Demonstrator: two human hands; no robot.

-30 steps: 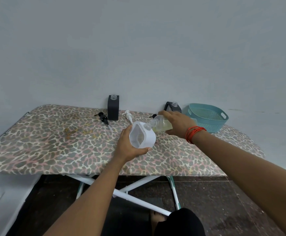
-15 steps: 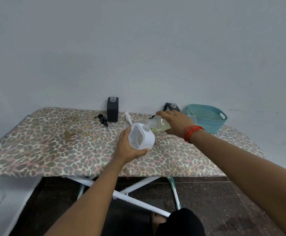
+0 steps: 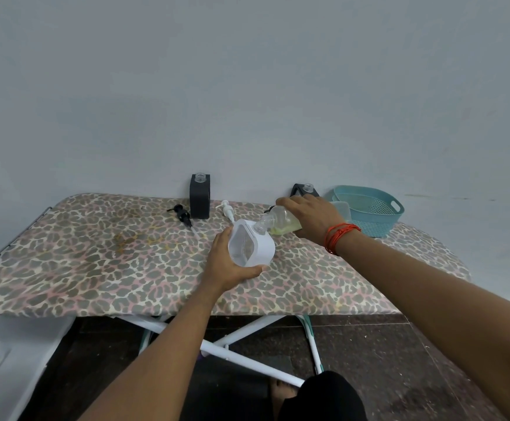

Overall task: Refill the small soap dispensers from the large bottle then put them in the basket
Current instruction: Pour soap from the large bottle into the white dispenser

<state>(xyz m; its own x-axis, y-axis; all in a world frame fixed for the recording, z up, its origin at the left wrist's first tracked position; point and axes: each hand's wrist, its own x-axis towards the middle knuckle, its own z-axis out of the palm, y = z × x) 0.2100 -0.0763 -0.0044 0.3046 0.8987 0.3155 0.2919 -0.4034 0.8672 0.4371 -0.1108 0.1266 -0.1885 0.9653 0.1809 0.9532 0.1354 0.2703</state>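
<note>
My left hand (image 3: 228, 262) grips a small white soap dispenser (image 3: 252, 247), tilted over the leopard-print board (image 3: 95, 262). My right hand (image 3: 310, 218) holds the large clear bottle (image 3: 282, 222) of yellowish soap on its side, its mouth touching the white dispenser's neck. A black dispenser (image 3: 200, 197) stands uncapped at the back. A second black dispenser (image 3: 305, 190) shows partly behind my right hand. The teal basket (image 3: 369, 212) sits at the back right with no bottles visible in it.
A black pump head (image 3: 182, 214) and a white pump head (image 3: 228, 209) lie loose on the board near the upright black dispenser. The wall runs close behind the board. White crossed legs (image 3: 232, 344) and dark floor lie below the near edge.
Both hands keep their grip with the large bottle's mouth at the white dispenser. The view has shifted slightly; the hands have barely moved.
</note>
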